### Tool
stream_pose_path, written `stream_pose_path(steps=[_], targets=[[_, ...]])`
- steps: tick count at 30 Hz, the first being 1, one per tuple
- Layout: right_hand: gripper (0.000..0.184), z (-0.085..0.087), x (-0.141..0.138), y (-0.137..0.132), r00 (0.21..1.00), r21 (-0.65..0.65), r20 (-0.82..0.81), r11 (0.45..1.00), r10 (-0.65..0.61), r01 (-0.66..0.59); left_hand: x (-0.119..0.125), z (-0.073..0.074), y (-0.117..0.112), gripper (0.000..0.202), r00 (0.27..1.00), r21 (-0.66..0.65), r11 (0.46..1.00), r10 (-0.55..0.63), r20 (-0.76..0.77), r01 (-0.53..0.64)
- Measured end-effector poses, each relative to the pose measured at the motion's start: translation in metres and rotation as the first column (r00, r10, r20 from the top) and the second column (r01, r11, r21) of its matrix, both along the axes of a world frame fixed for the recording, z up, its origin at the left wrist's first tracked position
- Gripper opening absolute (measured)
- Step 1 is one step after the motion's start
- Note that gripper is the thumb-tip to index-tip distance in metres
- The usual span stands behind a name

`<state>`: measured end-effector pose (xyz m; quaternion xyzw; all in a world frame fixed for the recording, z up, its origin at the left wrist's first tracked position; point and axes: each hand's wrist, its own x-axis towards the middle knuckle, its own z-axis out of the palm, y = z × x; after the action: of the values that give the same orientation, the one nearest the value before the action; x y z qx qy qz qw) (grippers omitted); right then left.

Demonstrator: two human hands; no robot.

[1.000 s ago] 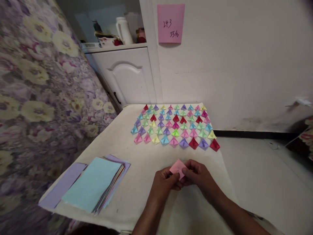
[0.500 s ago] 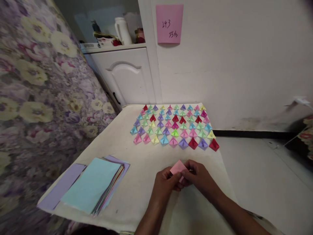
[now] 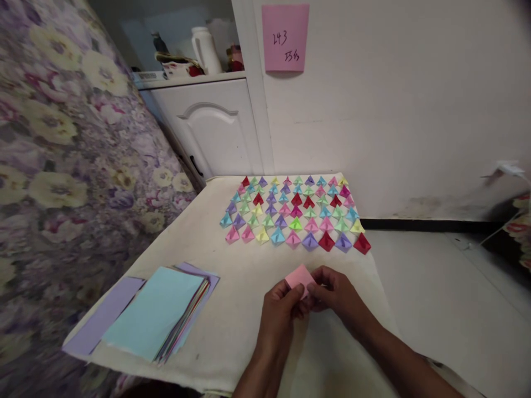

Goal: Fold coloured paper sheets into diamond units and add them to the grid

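A small folded piece of pink paper (image 3: 299,276) is pinched between both hands over the near part of the table. My left hand (image 3: 280,305) grips its lower left, thumb flat on the front. At its right corner, my right hand (image 3: 332,287) holds it between thumb and fingers. The fingertips behind the paper are partly hidden. Beyond the hands, rows of small folded paper pieces (image 3: 295,223) in many colours stand on the cream-covered table (image 3: 244,287).
A stack of coloured paper sheets (image 3: 160,309), light blue on top, lies at the left beside a purple sheet (image 3: 105,315). A floral curtain (image 3: 83,182) hangs along the left. Behind the table are a white cabinet (image 3: 211,127) and a wall with a pink note (image 3: 285,38).
The left thumb has shifted a little up the pink paper, and more of its right part shows. Both hands still hold it in nearly the same place.
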<state>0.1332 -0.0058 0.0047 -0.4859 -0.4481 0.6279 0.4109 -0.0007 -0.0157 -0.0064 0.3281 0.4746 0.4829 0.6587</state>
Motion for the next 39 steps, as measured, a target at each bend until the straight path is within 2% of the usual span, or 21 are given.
stream_pose_path(steps=[4,9,17,25,31,34,37,39], targets=[[0.018,-0.001,0.0,-0.001,1.0,-0.007,0.003,1.0,0.012,-0.012,-0.001,-0.001,0.0,0.021,0.999,0.005,0.999,0.048,0.006,-0.048],[0.019,-0.001,-0.006,-0.002,0.998,0.02,-0.057,1.0,0.001,0.001,-0.001,0.004,0.0,0.02,0.999,0.029,0.999,0.027,0.017,-0.028],[0.018,-0.008,-0.005,0.0,0.996,-0.002,-0.094,1.0,-0.005,0.005,-0.003,0.005,0.001,0.018,0.994,0.052,0.999,0.023,-0.103,-0.018],[0.02,-0.011,-0.009,-0.001,0.993,-0.001,-0.105,0.999,-0.045,0.045,-0.002,0.013,0.001,0.018,0.986,0.073,0.997,0.007,-0.169,0.005],[0.019,-0.011,-0.014,-0.003,0.997,0.029,-0.071,0.999,-0.044,0.046,-0.001,0.011,0.002,0.02,0.986,0.091,0.996,0.033,-0.161,-0.019],[0.018,-0.008,-0.012,-0.002,0.999,0.067,0.007,0.997,-0.033,0.032,-0.002,0.011,0.003,0.02,0.985,0.091,0.995,0.043,-0.166,-0.028],[0.017,-0.005,-0.004,0.002,0.993,0.104,0.11,0.994,-0.044,0.033,-0.003,0.012,0.002,0.019,0.983,0.072,0.997,0.015,-0.181,-0.002],[0.019,-0.004,0.002,0.006,0.993,0.115,0.108,0.993,-0.053,0.041,-0.002,0.014,0.001,0.019,0.981,0.052,0.998,-0.023,-0.194,0.034]])
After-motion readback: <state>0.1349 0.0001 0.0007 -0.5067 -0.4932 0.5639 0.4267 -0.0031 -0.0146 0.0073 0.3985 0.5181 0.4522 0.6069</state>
